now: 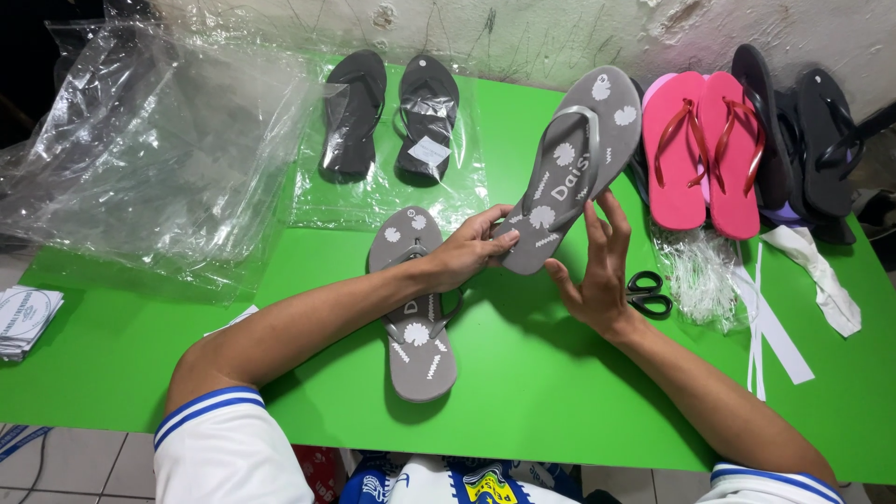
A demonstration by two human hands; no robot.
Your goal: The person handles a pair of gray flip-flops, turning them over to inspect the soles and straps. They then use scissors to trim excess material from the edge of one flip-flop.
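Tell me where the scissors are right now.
In the head view, the black-handled scissors lie on the green table, just right of the right hand, beside a bundle of clear plastic ties.

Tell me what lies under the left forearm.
Under the left forearm lies a second grey flip-flop with white flower prints, flat on the green table. Its toe and heel show; the strap area in the middle is partly covered by the wrist.

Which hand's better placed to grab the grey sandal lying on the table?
Left, probably. The left hand grips the heel of the raised sandal, and its forearm crosses right over the flat sandal. The right hand is open beside the raised one, near the scissors, farther off.
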